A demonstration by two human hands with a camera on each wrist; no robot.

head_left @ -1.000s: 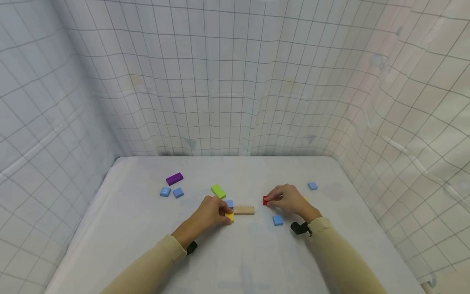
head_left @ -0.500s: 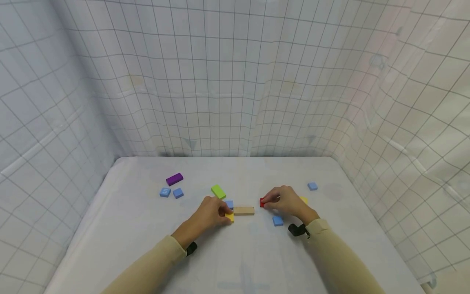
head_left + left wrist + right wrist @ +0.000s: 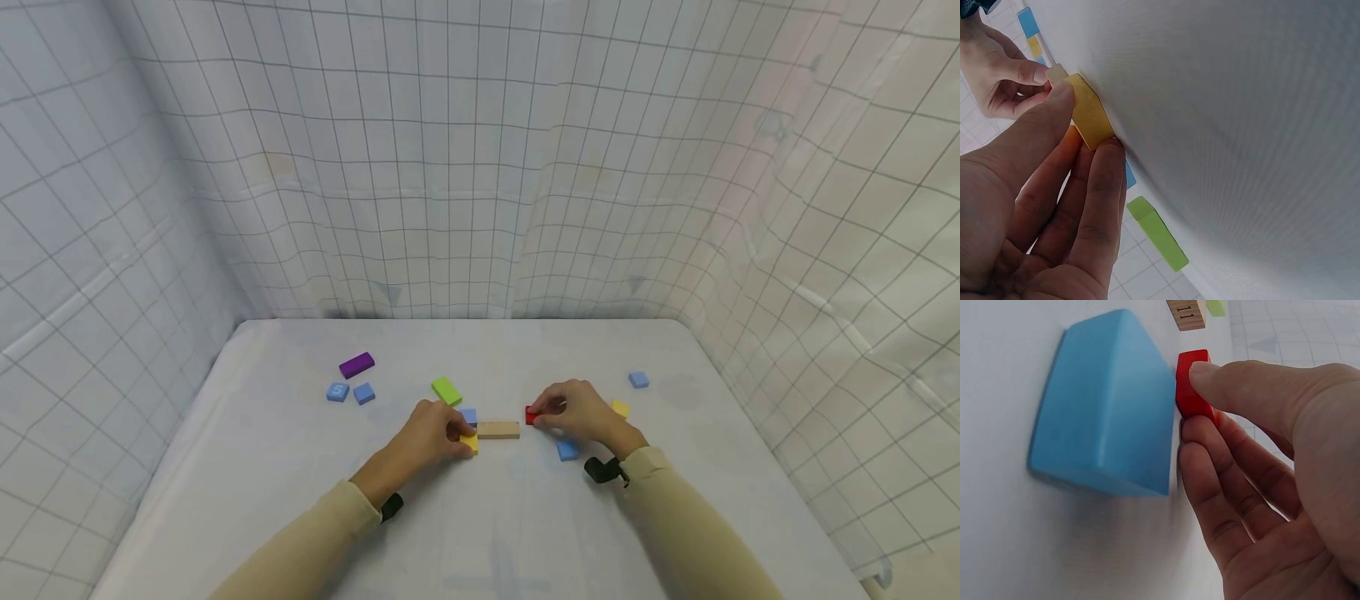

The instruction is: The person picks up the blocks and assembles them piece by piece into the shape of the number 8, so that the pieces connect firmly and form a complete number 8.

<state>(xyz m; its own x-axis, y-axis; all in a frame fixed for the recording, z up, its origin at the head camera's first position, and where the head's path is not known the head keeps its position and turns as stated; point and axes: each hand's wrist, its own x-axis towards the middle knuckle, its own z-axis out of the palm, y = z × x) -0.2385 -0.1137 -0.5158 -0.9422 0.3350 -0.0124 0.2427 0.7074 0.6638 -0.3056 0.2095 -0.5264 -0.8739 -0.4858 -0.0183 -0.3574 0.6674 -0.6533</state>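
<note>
My left hand point(image 3: 429, 435) pinches a yellow block point(image 3: 1090, 112) between thumb and fingertips, at the left end of a plain wooden block point(image 3: 498, 430). Just behind the yellow block is a blue block point(image 3: 468, 416), partly covered by the hand in the left wrist view. To the right, my right hand point(image 3: 579, 412) pinches a small red block point(image 3: 1187, 394) with thumb and fingers. A short gap separates the red block from the wooden block's right end, where the right wrist view shows the number 11. Another blue block point(image 3: 1085, 406) lies on the near side of my right hand.
Behind my left hand lies a green block point(image 3: 446, 391). Farther left are a purple block point(image 3: 356, 365), a blue block marked 5 point(image 3: 337, 392) and another blue block point(image 3: 364, 393). Beyond my right wrist are a yellow block point(image 3: 620, 408) and a blue block point(image 3: 639, 380).
My right hand has carried the red block left and slightly nearer, toward the wooden block, uncovering the yellow block behind the wrist. My left hand has stayed in place.
</note>
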